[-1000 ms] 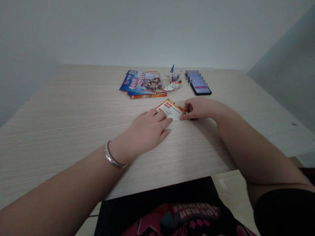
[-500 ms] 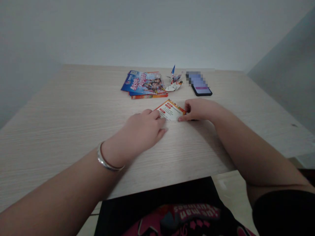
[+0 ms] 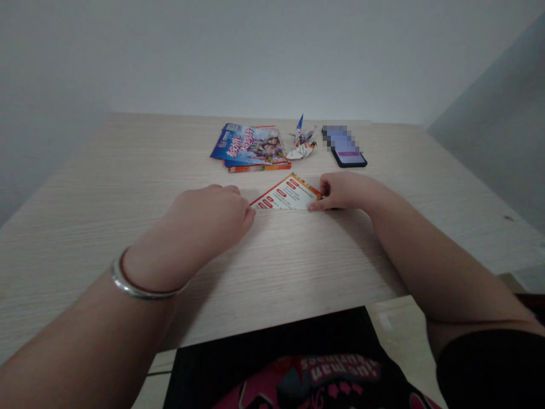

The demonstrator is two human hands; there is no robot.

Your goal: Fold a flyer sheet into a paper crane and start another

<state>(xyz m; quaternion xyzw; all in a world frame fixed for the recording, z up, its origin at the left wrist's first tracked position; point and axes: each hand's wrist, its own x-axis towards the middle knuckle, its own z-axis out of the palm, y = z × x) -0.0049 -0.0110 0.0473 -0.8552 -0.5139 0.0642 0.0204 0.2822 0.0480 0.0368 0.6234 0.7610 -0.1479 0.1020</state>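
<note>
A: Hand status?
B: Left hand [image 3: 204,218] curled, fingertips at the folded leaflet's [image 3: 286,196] left tip, grip hidden. Right hand [image 3: 340,190] pinches its right corner. The leaflet lies flat on the table [image 3: 128,187].
A: Handling?
B: Probably light, thin and easily creased; hold by the corners. Beyond: one leaflet stack [image 3: 251,146], one paper crane [image 3: 301,142], one phone [image 3: 347,150].

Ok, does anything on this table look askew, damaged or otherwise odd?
Nothing stands out. The folded flyer lies on the table between the left hand, curled at its left end, and the right hand, pressing its right corner. Behind it the flyer stack is slightly fanned, the paper crane stands upright and the phone lies flat.
</note>
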